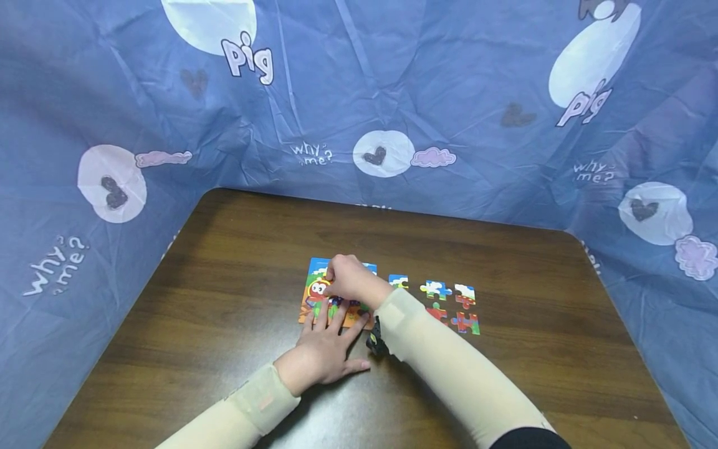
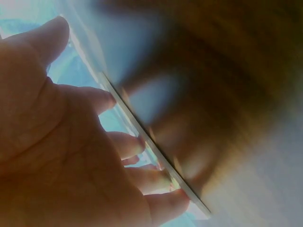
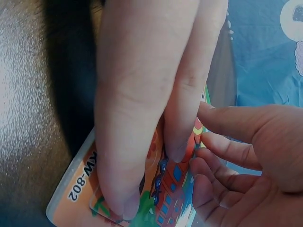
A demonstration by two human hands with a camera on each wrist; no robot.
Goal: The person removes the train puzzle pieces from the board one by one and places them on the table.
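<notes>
A colourful jigsaw puzzle board (image 1: 306, 310) lies flat on the table, with a round-eyed cartoon figure and an orange lower border. My left hand (image 1: 321, 355) rests on its near edge, fingers spread and straight; in the left wrist view its fingertips (image 2: 173, 205) touch the board's edge. Over the upper middle of the board, my right hand (image 1: 352, 277) has its fingers curled down. Thumb and forefinger pinch a puzzle piece (image 3: 197, 126) with red and yellow on it, mostly hidden by the fingers. Part of the board's right side is covered by the right hand.
Several loose puzzle pieces lie right of the board, among them a blue and white one (image 1: 436, 289) and a red one (image 1: 467, 322). The right forearm passes over some of them. A blue patterned cloth (image 1: 392, 93) hangs behind the brown wooden table (image 1: 235, 249).
</notes>
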